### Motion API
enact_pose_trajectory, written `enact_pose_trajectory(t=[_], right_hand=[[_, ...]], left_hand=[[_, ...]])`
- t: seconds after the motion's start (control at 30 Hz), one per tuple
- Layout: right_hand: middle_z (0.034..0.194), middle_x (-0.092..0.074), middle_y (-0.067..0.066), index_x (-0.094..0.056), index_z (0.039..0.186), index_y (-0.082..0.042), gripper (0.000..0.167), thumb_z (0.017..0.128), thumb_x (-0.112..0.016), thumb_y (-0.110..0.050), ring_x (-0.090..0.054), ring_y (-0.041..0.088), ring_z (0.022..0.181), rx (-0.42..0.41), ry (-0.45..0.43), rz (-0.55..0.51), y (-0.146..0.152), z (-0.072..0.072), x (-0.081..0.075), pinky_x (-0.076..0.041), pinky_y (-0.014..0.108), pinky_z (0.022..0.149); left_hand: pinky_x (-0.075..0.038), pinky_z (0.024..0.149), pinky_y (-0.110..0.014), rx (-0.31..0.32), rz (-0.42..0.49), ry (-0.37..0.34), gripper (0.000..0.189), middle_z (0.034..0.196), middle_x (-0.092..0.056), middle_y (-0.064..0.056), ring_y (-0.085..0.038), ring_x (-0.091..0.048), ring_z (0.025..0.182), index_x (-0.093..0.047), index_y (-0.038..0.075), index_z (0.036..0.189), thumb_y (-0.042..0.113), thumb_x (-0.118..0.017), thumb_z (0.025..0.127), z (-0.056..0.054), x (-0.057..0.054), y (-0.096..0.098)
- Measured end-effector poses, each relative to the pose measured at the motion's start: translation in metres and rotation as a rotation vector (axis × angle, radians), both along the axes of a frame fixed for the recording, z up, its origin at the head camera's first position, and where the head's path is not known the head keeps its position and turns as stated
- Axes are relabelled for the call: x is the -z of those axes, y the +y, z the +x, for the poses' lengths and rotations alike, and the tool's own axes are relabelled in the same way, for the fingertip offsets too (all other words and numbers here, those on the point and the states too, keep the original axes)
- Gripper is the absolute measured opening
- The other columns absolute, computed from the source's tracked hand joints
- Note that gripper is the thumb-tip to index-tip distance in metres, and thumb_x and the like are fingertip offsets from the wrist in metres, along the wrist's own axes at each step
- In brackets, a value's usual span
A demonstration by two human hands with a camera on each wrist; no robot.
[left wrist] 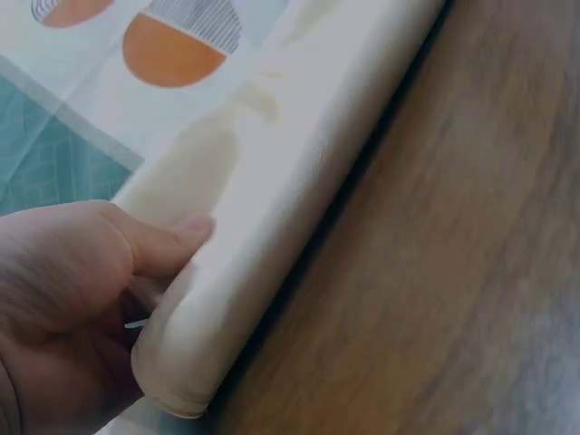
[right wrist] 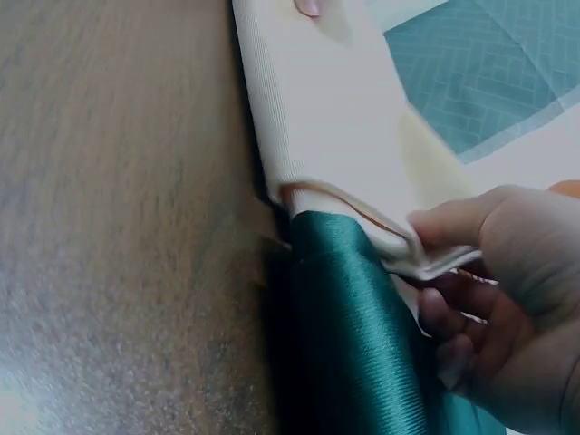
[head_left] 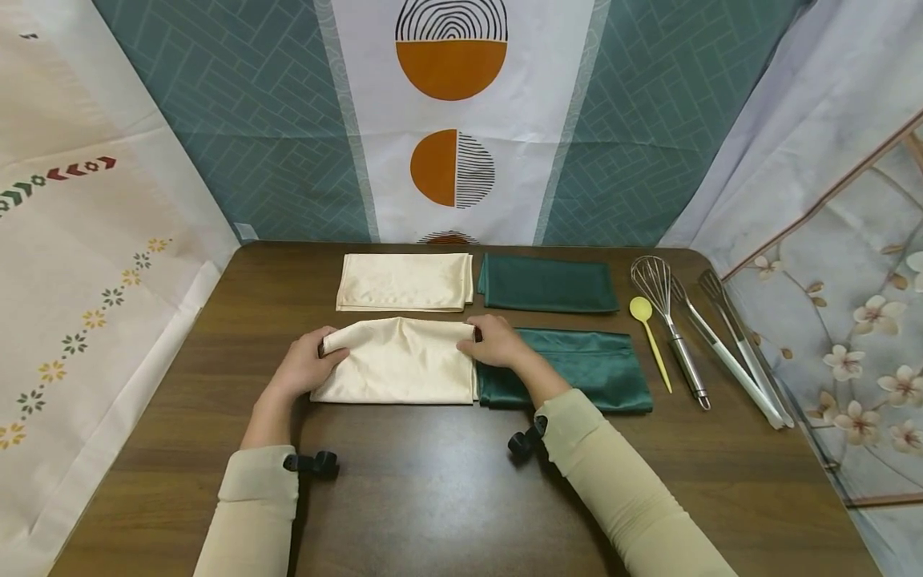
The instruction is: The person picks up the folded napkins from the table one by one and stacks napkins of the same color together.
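Note:
A folded cream satin cloth [head_left: 404, 369] lies at the middle of the table, its far edge raised between my two hands. At its left far corner my left hand [head_left: 301, 365] pinches the edge, thumb on top, as the left wrist view also shows. My right hand [head_left: 497, 343] pinches the right far corner; in the right wrist view the thumb is above the layers and the fingers are curled below. Right beside the cream cloth is a folded dark green satin cloth [head_left: 584, 365], partly covered by my right wrist.
Behind these lie another folded cream cloth [head_left: 404, 282] and another folded green cloth [head_left: 548, 284]. To the right are a yellow spoon [head_left: 651, 335], a whisk [head_left: 674, 336] and two long metal utensils with slotted or wire heads. A patterned curtain [head_left: 288, 120] hangs at the table's far edge.

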State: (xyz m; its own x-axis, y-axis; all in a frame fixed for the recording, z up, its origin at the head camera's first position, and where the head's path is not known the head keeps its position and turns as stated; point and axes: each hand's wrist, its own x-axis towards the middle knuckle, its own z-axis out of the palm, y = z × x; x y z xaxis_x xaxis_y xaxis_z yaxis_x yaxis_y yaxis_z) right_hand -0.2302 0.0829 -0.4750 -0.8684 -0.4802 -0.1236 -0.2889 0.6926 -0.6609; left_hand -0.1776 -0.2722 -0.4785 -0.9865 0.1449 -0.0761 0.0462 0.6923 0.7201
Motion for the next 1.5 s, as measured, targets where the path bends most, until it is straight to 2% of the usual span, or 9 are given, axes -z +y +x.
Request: enact_pose_trajectory(t=[0.13, 0.33, 0.43, 0.53, 0.77, 0.97, 1.07, 1.3, 1.5], right_hand=[[0.07, -0.044, 0.001, -0.057, 0.133, 0.005, 0.047, 0.099, -0.067, -0.026, -0.039, 0.016, 0.066, 0.028, -0.006, -0.066, -0.002, 0.0, -0.002, -0.036, 0.033, 0.067], [0.062, -0.036, -0.003, -0.055, 0.081, -0.007, 0.032, 0.086, -0.083, -0.021, -0.033, 0.014, 0.06, 0.018, -0.029, -0.076, -0.001, -0.001, -0.001, -0.031, 0.029, 0.06], [0.06, -0.043, -0.002, -0.052, 0.071, -0.01, 0.033, 0.09, -0.078, -0.018, -0.038, 0.013, 0.056, -0.001, -0.014, -0.09, 0.001, -0.002, 0.0, -0.035, 0.027, 0.058], [0.07, -0.057, 0.001, -0.065, 0.086, -0.005, 0.016, 0.094, -0.071, -0.018, -0.05, 0.014, 0.064, -0.013, -0.005, -0.102, 0.002, -0.002, 0.001, -0.043, 0.029, 0.063], [0.104, -0.072, 0.007, -0.065, 0.121, -0.005, 0.039, 0.09, -0.08, -0.023, -0.063, 0.018, 0.091, -0.051, -0.019, -0.102, 0.003, 0.0, 0.006, -0.052, 0.036, 0.084], [0.078, -0.063, -0.001, -0.069, 0.094, -0.008, 0.026, 0.083, -0.086, -0.025, -0.053, 0.013, 0.069, -0.057, -0.026, -0.051, 0.003, 0.001, 0.006, -0.047, 0.03, 0.068], [0.072, -0.059, 0.001, -0.067, 0.089, -0.006, 0.022, 0.09, -0.079, -0.024, -0.049, 0.014, 0.065, -0.073, -0.009, -0.043, 0.003, 0.0, 0.005, -0.043, 0.03, 0.063], [0.105, -0.071, 0.007, -0.065, 0.12, -0.007, 0.034, 0.095, -0.074, -0.027, -0.065, 0.02, 0.094, -0.093, 0.006, -0.068, 0.003, 0.001, 0.007, -0.052, 0.037, 0.084], [0.07, -0.058, -0.002, -0.064, 0.085, -0.009, 0.027, 0.084, -0.086, -0.025, -0.048, 0.012, 0.063, -0.074, -0.046, -0.062, 0.003, 0.0, 0.006, -0.041, 0.027, 0.06]], left_hand=[[-0.051, 0.072, -0.034, -0.051, 0.129, -0.028, 0.045, 0.111, -0.065, -0.024, -0.026, -0.061, 0.088, -0.052, -0.004, 0.134, 0.018, -0.069, 0.098, -0.002, -0.001, 0.004], [-0.055, 0.083, -0.036, -0.126, 0.301, -0.187, 0.09, 0.139, -0.052, -0.03, -0.034, -0.062, 0.109, -0.025, -0.004, 0.156, 0.01, -0.081, 0.087, -0.003, 0.001, 0.006], [-0.056, 0.081, -0.033, -0.162, 0.368, -0.223, 0.077, 0.131, -0.06, -0.024, -0.025, -0.065, 0.102, -0.038, -0.005, 0.151, 0.009, -0.08, 0.088, -0.003, -0.001, 0.007], [-0.055, 0.071, -0.027, -0.192, 0.409, -0.223, 0.057, 0.112, -0.068, -0.013, -0.013, -0.065, 0.084, -0.055, -0.006, 0.137, 0.011, -0.079, 0.089, -0.002, -0.001, 0.009], [-0.052, 0.088, -0.039, -0.097, 0.254, -0.187, 0.068, 0.132, -0.059, -0.026, -0.032, -0.06, 0.108, -0.045, -0.007, 0.147, 0.009, -0.078, 0.09, -0.001, 0.0, 0.011], [-0.052, 0.072, -0.039, -0.075, 0.077, -0.144, 0.042, 0.101, -0.069, -0.023, -0.032, -0.062, 0.086, -0.063, -0.012, 0.114, 0.01, -0.083, 0.084, -0.001, -0.001, 0.013], [-0.053, 0.073, -0.039, -0.086, 0.066, -0.1, 0.036, 0.101, -0.07, -0.024, -0.031, -0.064, 0.088, -0.066, -0.012, 0.111, 0.011, -0.08, 0.087, -0.002, 0.0, 0.014], [-0.052, 0.084, -0.042, -0.076, 0.095, -0.045, 0.047, 0.118, -0.066, -0.03, -0.034, -0.063, 0.1, -0.055, -0.01, 0.132, 0.01, -0.073, 0.093, 0.0, 0.0, 0.014], [-0.052, 0.07, -0.029, -0.085, 0.2, -0.13, 0.049, 0.11, -0.069, -0.024, -0.021, -0.063, 0.084, -0.057, -0.01, 0.129, 0.006, -0.079, 0.088, 0.002, 0.0, 0.008]])
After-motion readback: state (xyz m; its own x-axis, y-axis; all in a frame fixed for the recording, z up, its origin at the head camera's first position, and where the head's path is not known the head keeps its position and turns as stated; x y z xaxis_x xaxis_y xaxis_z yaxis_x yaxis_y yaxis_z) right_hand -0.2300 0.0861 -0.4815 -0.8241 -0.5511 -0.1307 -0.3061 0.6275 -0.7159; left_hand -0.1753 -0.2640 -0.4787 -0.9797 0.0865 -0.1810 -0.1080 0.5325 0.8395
